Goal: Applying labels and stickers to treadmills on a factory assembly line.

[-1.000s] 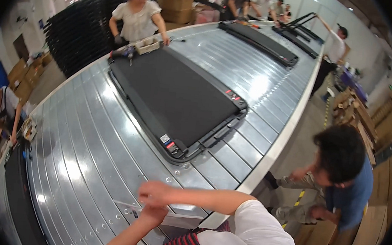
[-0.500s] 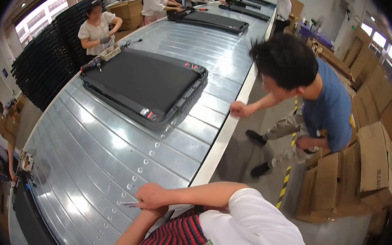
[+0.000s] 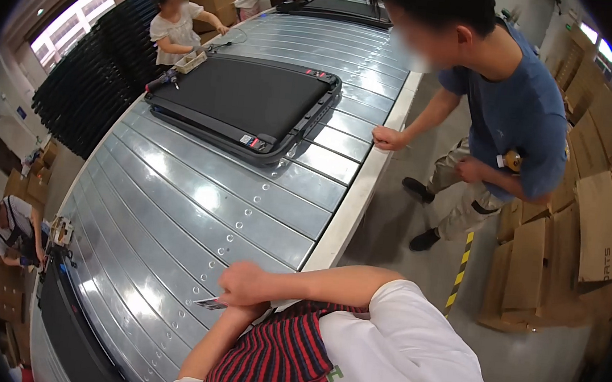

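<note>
My forearms are crossed at the near edge of the metal-topped conveyor table. My right hand is a blurred fist on top, by the left wrist. From beneath it sticks out a small printed card with a dark and red patch, apparently gripped in that hand. My left hand is tucked under the right forearm, its fingers hidden. Farther up the table lies a black framed panel with small labels on its corners. Another black panel lies at the left edge.
A person in a blue shirt stands right of the table, one fist on its pale edge rail. Across from them a person works beside a parts basket. Cardboard boxes are stacked at the right; black frames at the far left.
My view has shifted, so the table and panels appear farther right. The person in blue appears closer and larger. My arms stay crossed, with the card still showing under the right hand.
</note>
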{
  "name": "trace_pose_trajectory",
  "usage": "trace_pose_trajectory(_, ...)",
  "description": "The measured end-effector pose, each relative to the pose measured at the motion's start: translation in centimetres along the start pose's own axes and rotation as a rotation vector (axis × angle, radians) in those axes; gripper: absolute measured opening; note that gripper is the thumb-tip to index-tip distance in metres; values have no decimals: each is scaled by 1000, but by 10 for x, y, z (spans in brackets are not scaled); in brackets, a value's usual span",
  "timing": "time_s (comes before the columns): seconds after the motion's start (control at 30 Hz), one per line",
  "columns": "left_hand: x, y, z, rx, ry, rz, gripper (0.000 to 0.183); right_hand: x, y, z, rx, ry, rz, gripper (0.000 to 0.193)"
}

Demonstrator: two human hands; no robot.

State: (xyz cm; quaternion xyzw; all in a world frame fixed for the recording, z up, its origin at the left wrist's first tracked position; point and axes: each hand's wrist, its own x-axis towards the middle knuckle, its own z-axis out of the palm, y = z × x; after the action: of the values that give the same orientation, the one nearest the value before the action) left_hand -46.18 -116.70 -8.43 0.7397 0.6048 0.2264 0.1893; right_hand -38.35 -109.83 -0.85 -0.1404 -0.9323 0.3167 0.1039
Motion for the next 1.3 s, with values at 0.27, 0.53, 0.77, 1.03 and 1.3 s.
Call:
trace_pose_trajectory(0.27,8,15,-3,67,109,35,35,2,21,15,110,67,-23,24)
trace_pose_trajectory(0.53,28,37,9,98,214,12,36,-14,28,-13,167,-24,-84,25)
trace_pose_trajectory(0.77,32,58,24,117,269,8,37,-38,24,-12,157,13,-44,26)
trace_pose_trajectory(1.03,21,57,18,167,345,-18,38,-46,25,-3,367,48,-192,23)
trace_pose_trajectory(1.3,-3,79,-22,407,-137,-304,23,-27,23,-35,650,-58,-187,15)
